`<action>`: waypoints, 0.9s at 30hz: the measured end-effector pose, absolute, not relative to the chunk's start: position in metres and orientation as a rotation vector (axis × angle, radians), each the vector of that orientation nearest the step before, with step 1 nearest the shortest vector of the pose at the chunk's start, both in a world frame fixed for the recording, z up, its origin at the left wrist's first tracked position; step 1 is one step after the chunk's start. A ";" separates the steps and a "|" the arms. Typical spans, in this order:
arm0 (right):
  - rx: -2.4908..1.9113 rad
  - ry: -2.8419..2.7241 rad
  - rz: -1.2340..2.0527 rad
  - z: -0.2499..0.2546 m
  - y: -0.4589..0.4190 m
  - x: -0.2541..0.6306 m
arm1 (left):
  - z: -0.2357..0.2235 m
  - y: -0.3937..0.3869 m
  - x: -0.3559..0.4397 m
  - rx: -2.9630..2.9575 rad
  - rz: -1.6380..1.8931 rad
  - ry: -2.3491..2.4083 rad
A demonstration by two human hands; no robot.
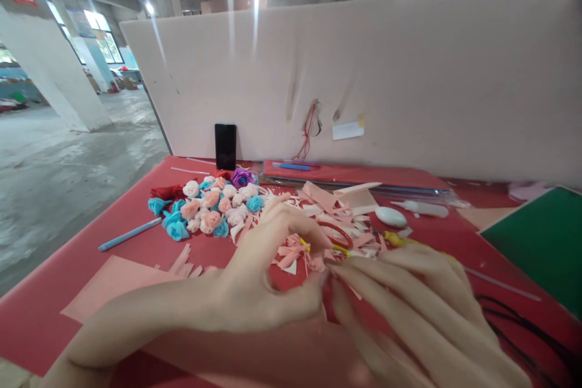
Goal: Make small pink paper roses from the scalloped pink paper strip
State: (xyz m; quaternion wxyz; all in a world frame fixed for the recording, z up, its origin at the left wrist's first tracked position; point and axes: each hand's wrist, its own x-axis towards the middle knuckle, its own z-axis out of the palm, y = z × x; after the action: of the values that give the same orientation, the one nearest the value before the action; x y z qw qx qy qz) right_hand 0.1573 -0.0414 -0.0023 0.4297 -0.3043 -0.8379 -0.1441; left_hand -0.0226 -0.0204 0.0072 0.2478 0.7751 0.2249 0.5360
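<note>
My left hand curls over the red table, thumb and forefinger pinched on a small pink paper piece. From the right, my right hand meets it, fingertips pressed together on the same piece. Pink paper scraps lie just beyond both hands. Behind my left hand sits a pile of small paper roses in pink, white, blue and one purple. Red-handled scissors lie partly hidden among the scraps.
A blue pen lies at left, a pink sheet near the front. A black phone leans on the pale partition board. A white glue bottle, a green sheet and black cords are at right.
</note>
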 end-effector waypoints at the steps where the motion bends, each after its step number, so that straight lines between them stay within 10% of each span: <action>1: -0.761 -2.077 -0.336 -0.003 -0.041 0.156 | 0.008 -0.020 -0.023 2.131 1.463 0.616; 27: -0.751 -1.823 0.673 0.019 -0.027 0.142 | 0.009 -0.007 -0.031 2.265 1.398 0.366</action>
State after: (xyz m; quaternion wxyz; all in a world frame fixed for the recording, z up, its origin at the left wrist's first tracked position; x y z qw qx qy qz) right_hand 0.1420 -0.0267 0.0187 0.5046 -0.3111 -0.7555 0.2789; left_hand -0.0309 -0.0070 0.0090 0.2252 0.8214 0.1328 0.5069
